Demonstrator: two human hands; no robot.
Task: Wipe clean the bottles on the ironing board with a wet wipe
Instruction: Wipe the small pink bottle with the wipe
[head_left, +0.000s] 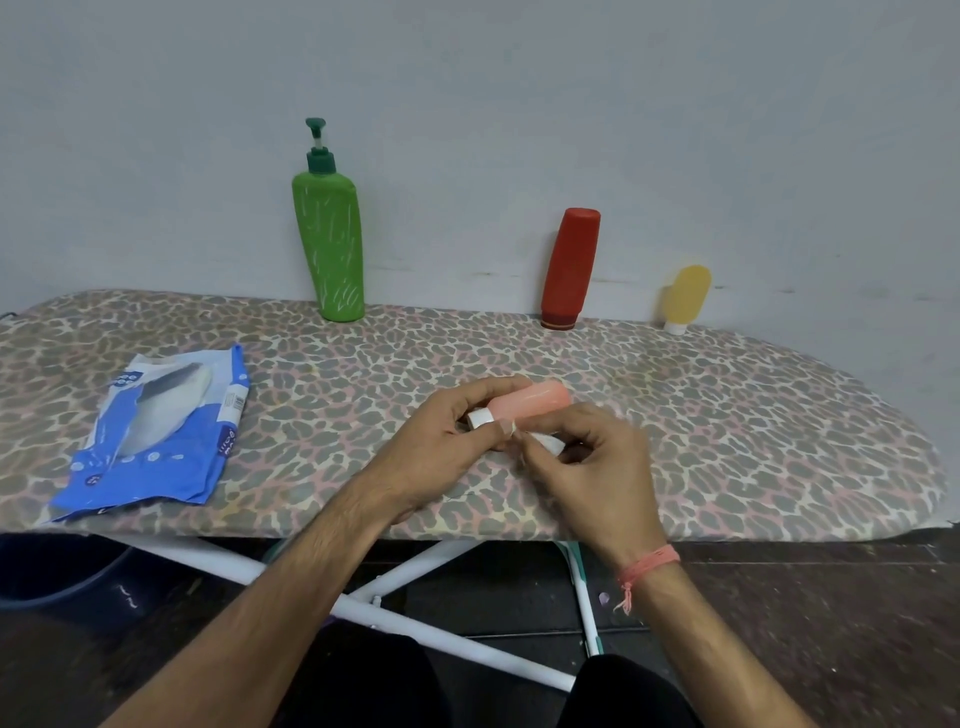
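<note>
Four bottles are in view: a green pump bottle (329, 244), a red bottle (570, 267) and a small yellow bottle (685, 297) stand in a row at the ironing board's (727, 441) far edge by the wall, while one pink bottle (527, 400) lies sideways near the front. The left hand (441, 447) grips the pink bottle at its white cap end. The right hand (592, 462), blurred, seems to pinch a white wet wipe (545, 441) against it. One blue wipes pack (161, 431) lies to the left.

Wipes pack (156, 431) lies left on ironing board (779, 441).
</note>
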